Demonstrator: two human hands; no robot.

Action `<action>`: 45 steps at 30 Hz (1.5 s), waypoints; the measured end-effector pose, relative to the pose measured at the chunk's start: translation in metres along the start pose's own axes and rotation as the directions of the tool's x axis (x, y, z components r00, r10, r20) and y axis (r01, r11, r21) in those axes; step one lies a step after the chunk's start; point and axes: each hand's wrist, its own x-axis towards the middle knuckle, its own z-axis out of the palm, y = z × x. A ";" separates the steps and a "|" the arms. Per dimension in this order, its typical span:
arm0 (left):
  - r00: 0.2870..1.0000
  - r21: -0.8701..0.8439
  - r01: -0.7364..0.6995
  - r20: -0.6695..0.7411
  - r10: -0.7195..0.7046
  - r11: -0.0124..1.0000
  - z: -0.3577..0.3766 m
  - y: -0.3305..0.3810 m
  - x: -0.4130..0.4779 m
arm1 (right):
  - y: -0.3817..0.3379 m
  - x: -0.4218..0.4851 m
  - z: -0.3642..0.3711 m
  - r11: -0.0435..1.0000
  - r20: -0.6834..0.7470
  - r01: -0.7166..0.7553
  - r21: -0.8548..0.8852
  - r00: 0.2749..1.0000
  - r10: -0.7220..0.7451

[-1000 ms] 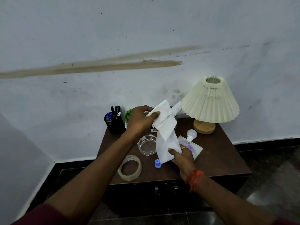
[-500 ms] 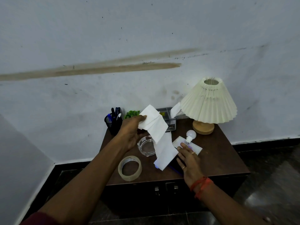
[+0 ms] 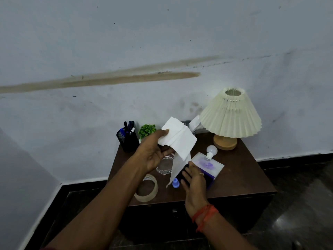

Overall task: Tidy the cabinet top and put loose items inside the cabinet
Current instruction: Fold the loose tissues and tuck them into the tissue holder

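White tissue paper (image 3: 177,139) hangs from the left hand (image 3: 155,154), pinched between thumb and fingers above the dark brown cabinet top (image 3: 239,174); its lower end drops down to the tissue box (image 3: 207,167). The right hand (image 3: 195,181) lies flat with fingers spread on the near end of this box, pressing and not gripping. A white bulb (image 3: 211,152) leans on the far edge of the box. Near the front edge lie a tape roll (image 3: 146,189) and a small blue cap (image 3: 175,183). A glass ashtray (image 3: 164,165) is partly hidden behind the left hand. At the back stand a pen holder (image 3: 128,139), a small green plant (image 3: 146,130) and a pleated lamp (image 3: 230,118).
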 end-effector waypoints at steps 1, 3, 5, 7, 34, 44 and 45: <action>1.000 -0.006 0.011 0.018 -0.011 1.000 0.001 -0.001 -0.001 | 0.000 -0.001 0.002 0.996 0.029 -0.076 0.044 0.997 0.074; 0.998 -0.018 0.045 0.050 -0.044 0.999 0.003 -0.004 -0.003 | -0.001 -0.001 0.006 0.977 0.070 -0.180 0.112 0.982 0.173; 0.994 -0.021 0.080 0.076 -0.078 0.997 0.004 -0.007 -0.005 | -0.002 -0.002 0.010 0.961 0.135 -0.234 0.147 0.967 0.214; 0.991 -0.004 0.095 0.091 -0.095 0.995 0.004 -0.012 -0.006 | -0.002 -0.003 0.013 0.937 0.207 -0.281 0.209 0.949 0.238; 0.947 0.453 -0.150 -0.188 0.259 0.879 -0.036 -0.032 0.008 | -0.003 0.020 -0.017 0.968 0.186 -0.073 0.239 0.982 0.028; 0.921 0.502 -0.180 -0.216 0.324 0.846 -0.042 -0.050 0.010 | -0.003 0.026 -0.027 0.995 -0.015 0.042 0.089 0.999 -0.041; 0.921 0.497 -0.180 -0.218 0.322 0.849 -0.042 -0.054 0.009 | -0.002 0.028 -0.029 0.997 -0.055 0.073 0.020 0.996 -0.072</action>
